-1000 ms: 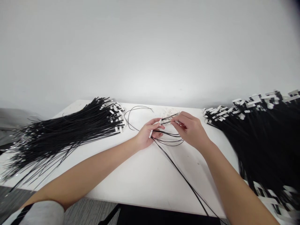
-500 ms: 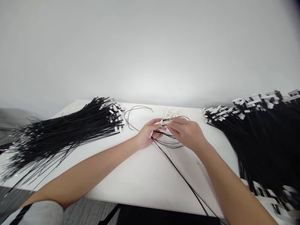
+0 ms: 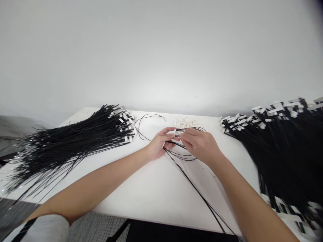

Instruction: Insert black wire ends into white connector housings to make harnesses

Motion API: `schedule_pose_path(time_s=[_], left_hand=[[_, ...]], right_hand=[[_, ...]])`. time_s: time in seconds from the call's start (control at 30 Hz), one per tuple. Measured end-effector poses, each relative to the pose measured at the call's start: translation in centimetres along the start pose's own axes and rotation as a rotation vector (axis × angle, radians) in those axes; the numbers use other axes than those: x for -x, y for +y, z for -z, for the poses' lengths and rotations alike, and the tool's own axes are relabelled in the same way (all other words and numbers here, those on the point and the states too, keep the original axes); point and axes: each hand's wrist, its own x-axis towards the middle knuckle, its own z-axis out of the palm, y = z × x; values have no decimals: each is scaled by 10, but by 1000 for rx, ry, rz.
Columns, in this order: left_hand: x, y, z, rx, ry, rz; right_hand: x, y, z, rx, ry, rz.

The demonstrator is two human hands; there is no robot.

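Observation:
Between thumb and fingers, my left hand point(image 3: 159, 145) pinches a small white connector point(image 3: 176, 132) above the middle of the table. My right hand point(image 3: 199, 143) is closed beside it, its fingertips on thin black wires point(image 3: 185, 129) that run into the connector. Several of these wires curve round under the right hand, and others pass through the left palm. A longer strand of black wire point(image 3: 194, 185) trails from the left hand toward the front edge. My right fingertips partly hide where wire and connector meet.
A thick bundle of black wires point(image 3: 75, 148) with white connectors lies on the left. More black wires point(image 3: 287, 158) with white ends cover the right side. Small loose white connectors point(image 3: 188, 121) are heaped behind my hands on the white table point(image 3: 151, 195), which stands against a wall.
Both hands keep their grip on the connector and wires. My right hand has shifted very slightly downward; the whole view has moved a little.

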Motion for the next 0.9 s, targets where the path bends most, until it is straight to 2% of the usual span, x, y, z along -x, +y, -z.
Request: schedule_pose_path(time_s=[0.23, 0.33, 0.43, 0.53, 0.63, 0.77, 0.9], left_hand=[[1, 0, -1, 11, 11, 4], [1, 0, -2, 24, 13, 9], [1, 1, -3, 35, 25, 14], [1, 2, -4, 43, 66, 50], [2, 4, -4, 19, 91, 88], [3, 4, -5, 10, 89, 93], [3, 4, -5, 18, 98, 84]], right_hand=[[0, 0, -1, 27, 6, 0], [-2, -1, 1, 62, 61, 9], [-5, -7, 4, 43, 116, 99], [-4, -16, 3, -28, 27, 241], [0, -22, -4, -76, -96, 323], [6, -23, -17, -117, -185, 336], [7, -22, -21, -105, -166, 330]])
